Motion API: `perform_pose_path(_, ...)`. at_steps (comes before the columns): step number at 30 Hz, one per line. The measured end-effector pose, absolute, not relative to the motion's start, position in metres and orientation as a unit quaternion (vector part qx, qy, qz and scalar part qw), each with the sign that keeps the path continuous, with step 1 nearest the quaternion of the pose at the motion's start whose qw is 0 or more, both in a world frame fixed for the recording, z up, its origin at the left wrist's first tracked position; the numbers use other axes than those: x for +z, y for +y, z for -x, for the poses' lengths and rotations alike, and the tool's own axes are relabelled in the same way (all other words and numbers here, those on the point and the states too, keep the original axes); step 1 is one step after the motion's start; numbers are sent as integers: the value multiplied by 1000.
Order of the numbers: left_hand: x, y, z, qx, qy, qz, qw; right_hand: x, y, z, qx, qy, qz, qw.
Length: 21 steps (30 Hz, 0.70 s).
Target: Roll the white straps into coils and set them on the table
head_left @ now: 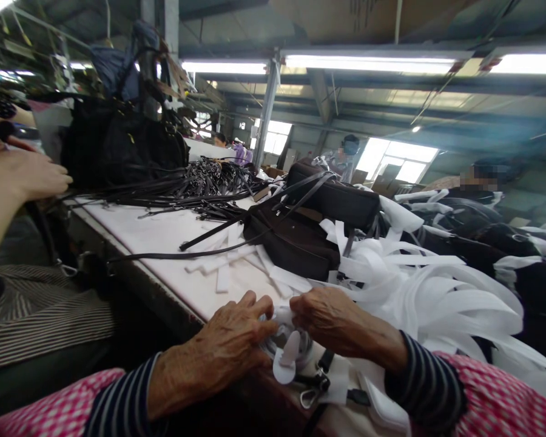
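Near the table's front edge, my left hand (236,334) has its fingers bent around the left side of a small white strip (282,314). My right hand (330,318) pinches the strip's right end, with its fingertips pressed together. Just beneath lies a whitish round coil (304,347), partly hidden by my hands. Pale oval tabs (286,365) stick out in front of it. Closer to me, a black strap with a metal clip (310,396) lies at the table edge.
Long white foam strips (418,291) are heaped at right. Black bags (295,240) stand behind my hands, among cut white pieces (222,276). Thin black straps (209,182) pile farther back. At left, another person's arm (13,179) reaches over the table corner. More people are in the background.
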State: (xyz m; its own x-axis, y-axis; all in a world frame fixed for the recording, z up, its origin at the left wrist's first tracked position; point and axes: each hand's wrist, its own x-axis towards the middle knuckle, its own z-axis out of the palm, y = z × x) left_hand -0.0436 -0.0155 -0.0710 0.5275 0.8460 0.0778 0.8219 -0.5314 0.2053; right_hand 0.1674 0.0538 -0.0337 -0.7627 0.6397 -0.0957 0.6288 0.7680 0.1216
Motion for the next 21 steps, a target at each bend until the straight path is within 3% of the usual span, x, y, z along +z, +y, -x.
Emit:
perform_pose_path(7,-81,-15,46,88,460,-880,77,-38,55,-161,80,923,-361,107)
perform_pose_path(16,-103,-5,52,133,408,-902,47,-27,54,-171,0,944,-321,78)
perform_pose_path(21,-98,1,51,116,402,-906,62,-23,63,-161,-30,944,-305,119)
